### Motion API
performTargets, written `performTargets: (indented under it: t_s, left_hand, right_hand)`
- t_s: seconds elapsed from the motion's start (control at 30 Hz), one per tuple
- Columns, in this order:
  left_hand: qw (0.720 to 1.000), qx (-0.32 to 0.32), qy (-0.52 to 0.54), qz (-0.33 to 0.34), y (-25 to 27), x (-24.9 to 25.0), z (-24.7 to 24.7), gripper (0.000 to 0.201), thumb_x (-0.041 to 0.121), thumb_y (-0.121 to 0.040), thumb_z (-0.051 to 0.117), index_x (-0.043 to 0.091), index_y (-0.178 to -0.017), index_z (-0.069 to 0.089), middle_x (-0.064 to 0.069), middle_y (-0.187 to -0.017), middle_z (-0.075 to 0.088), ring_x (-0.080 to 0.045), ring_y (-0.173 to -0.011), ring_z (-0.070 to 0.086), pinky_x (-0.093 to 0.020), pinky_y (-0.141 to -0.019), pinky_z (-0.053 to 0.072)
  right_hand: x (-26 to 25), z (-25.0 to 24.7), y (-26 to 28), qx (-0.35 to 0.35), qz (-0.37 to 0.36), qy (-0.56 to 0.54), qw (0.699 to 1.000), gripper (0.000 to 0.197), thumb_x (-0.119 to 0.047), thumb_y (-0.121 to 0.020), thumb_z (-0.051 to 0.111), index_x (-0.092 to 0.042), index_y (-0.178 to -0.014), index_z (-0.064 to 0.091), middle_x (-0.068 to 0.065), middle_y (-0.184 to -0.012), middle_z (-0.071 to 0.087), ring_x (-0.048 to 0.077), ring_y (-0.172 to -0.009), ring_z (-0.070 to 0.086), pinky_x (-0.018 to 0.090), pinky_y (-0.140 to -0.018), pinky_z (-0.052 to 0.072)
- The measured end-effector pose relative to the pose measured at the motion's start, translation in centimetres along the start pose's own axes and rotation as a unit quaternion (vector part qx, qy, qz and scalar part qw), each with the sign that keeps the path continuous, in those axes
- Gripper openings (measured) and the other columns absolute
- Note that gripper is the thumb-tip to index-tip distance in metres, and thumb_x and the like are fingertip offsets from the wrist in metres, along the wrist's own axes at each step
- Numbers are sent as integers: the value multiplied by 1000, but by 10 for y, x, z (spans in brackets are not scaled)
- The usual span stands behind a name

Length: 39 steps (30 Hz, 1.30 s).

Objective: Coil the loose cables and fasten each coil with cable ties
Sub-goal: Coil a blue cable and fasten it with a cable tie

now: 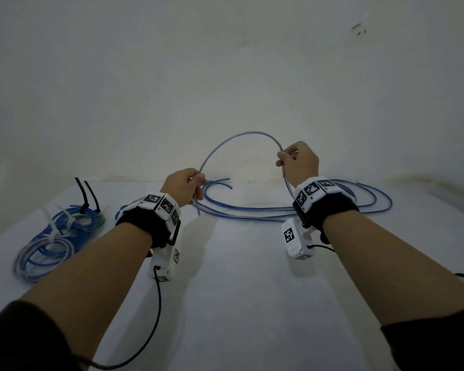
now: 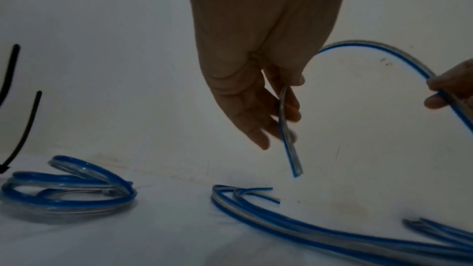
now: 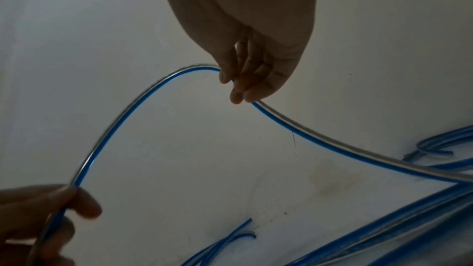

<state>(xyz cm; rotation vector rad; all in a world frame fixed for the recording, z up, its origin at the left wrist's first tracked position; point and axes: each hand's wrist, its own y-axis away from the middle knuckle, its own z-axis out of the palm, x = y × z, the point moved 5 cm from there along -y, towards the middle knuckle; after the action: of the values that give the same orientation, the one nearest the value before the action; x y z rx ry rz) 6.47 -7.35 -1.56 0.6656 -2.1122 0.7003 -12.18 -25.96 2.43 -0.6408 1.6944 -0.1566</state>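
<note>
head view looks down from above; wrist views sit close, sharing the arched cable (image 1: 241,135).

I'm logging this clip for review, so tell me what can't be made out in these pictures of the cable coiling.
- Head view: the right wrist band hides where the blue and clear flat cable runs on below the right hand.
- Head view: the left hand hides its own grip on it.
- Left wrist view: the left edge cuts off the tied blue cable coils and black cable ties.
- Right wrist view: the loose blue cables on the table are blurred and cut off by the edge.
</note>
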Motion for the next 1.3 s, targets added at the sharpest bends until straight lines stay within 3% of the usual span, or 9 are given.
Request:
performTargets:
  t_s: [0.2,0.3,0.4,0.5,0.63,0.73,0.9,1.07,1.3]
  left_hand:
    - [988,49,143,11,11,33,-4,30,11,-98,36,5,-116,58,-10,-68,51,-19,-56,48,-25,-57,43]
    - [964,2,266,9,15,47,1,29,-7,-92,32,13,-95,53,-2,-66,36,-11,-58,33,-17,-49,29]
    - [957,-30,278,73,27,63,-1,38,-5,-96,33,23,-115,50,0,-75,50,-9,-57,41,-16,-52,38]
    - [958,-13,270,93,33,68,-4,39,3,-96,42,27,-126,45,0,-84,64,-6,-48,47,-17,-47,43]
    - [965,70,245,62,31,66,-10,10,12,-94,50,7,-96,59,-3,-77,66,0,-42,43,-15,-46,37]
    - [963,45,261,55,29,69,-5,19,4,-96,40,6,-105,57,-1,-78,60,-1,-49,43,-11,-46,36]
    - [978,47,154,133,31,69,-1,25,7,-96,42,11,-115,58,0,-72,59,-2,-55,50,-12,-57,45]
    - [982,54,-31,179,36,61,8,16,13,-94,48,7,-98,62,1,-74,64,-8,-67,59,-9,-65,43]
    - [991,-30,-33,130,42,54,25,21,13,-97,39,14,-80,52,-3,-61,57,-4,-40,48,-12,-44,39]
  right_hand:
    - [0,2,22,-50,38,26,998,18,-6,-93,49,-12,-75,50,8,-63,57,17,-51,49,28,-53,43]
    - [8,8,26,-72,73,35,994,14,-1,-92,47,-5,-80,53,14,-73,58,25,-60,53,31,-56,52]
    - [7,12,32,-80,47,113,989,13,0,-90,46,2,-95,58,19,-94,62,36,-88,62,47,-82,53]
    - [2,17,44,-120,13,132,984,35,6,-90,36,-3,-118,55,18,-91,59,31,-87,58,40,-83,51]
    - [-3,26,60,-191,-30,155,969,28,-2,-92,44,-11,-115,59,15,-86,59,31,-83,59,32,-66,48]
    - [-5,34,65,-246,-57,200,947,21,-12,-90,57,-14,-110,62,5,-86,56,19,-76,51,16,-55,38]
    - [-15,37,74,-291,-123,202,927,19,-8,-90,56,-16,-100,70,2,-89,57,9,-72,48,13,-59,34]
    - [-32,36,80,-324,-203,175,907,21,-7,-90,55,-13,-100,72,0,-93,56,2,-74,46,6,-72,35]
    - [-40,30,74,-321,-218,96,917,18,-1,-87,55,-8,-95,70,-6,-81,61,10,-81,55,31,-87,42]
